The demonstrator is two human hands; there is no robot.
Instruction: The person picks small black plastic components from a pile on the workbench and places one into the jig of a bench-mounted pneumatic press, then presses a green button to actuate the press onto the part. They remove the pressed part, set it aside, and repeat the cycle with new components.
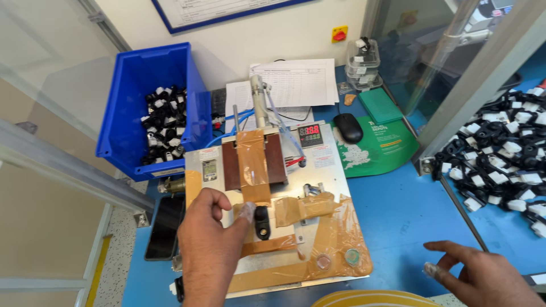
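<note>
Head view, steeply down, close.

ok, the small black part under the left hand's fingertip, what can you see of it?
The small black part is short, dark and rounded, longer than wide, and looks like moulded plastic. It lies flat, lengthwise toward the person, on the metal plate just below the tan-taped brown block. Tape strips sit beside and below it. The left hand reaches over it, one fingertip, apparently in a clear finger cover, at its upper left edge; actual contact is unclear. Finer detail is too small to tell.
</note>
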